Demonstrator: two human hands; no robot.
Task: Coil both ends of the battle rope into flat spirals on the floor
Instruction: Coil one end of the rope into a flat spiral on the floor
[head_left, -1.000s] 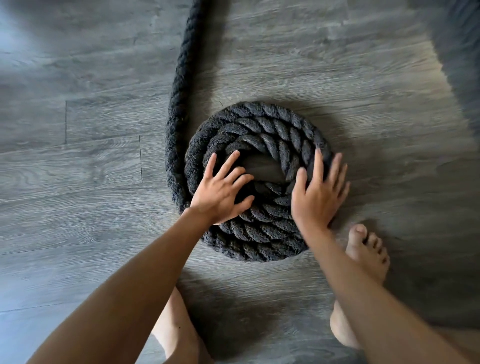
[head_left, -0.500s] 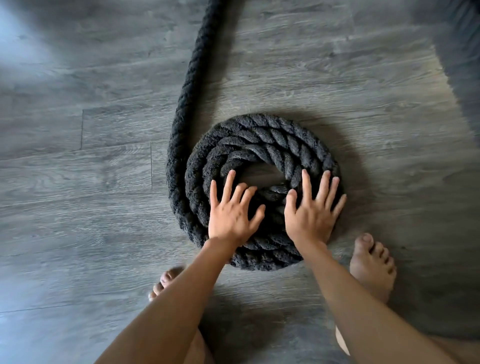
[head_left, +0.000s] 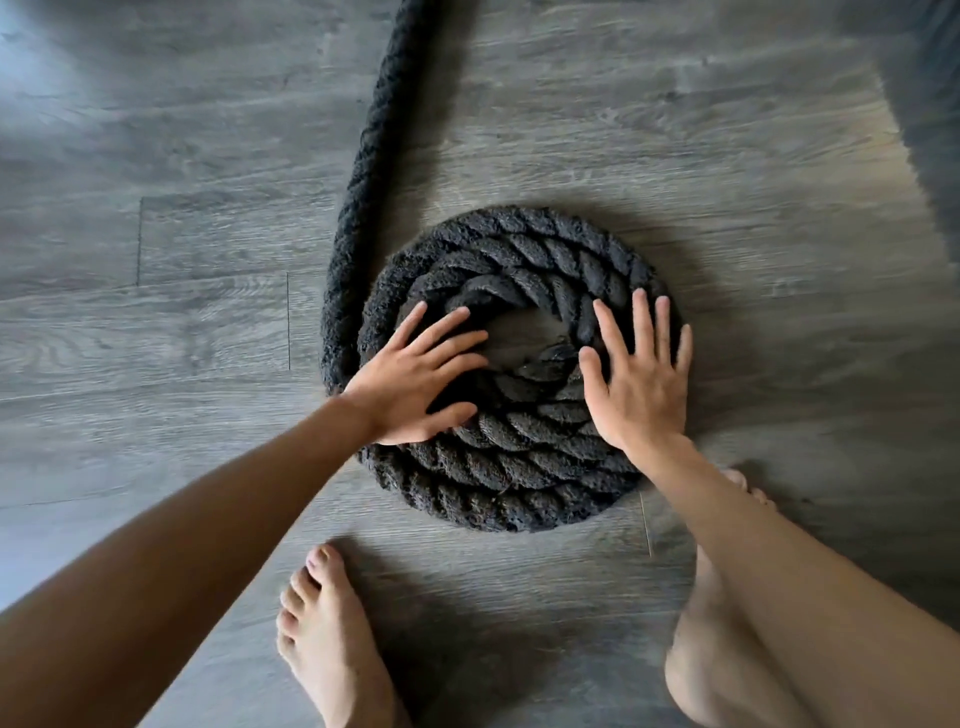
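Flat, with fingers spread, the left hand (head_left: 415, 382) and right hand (head_left: 636, 387) press on the black battle rope (head_left: 524, 457), coiled in a flat spiral on the grey wood floor (head_left: 156, 322). Its free length runs away past the coil's left side. Bare feet (head_left: 332, 639) stand just beside the near edge.

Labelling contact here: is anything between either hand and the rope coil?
Nothing visible. The left hand and right hand both lie flat, fingers spread, directly on the rope coil. The loose rope runs off along the coil's left side; the right foot sits near its lower right edge.
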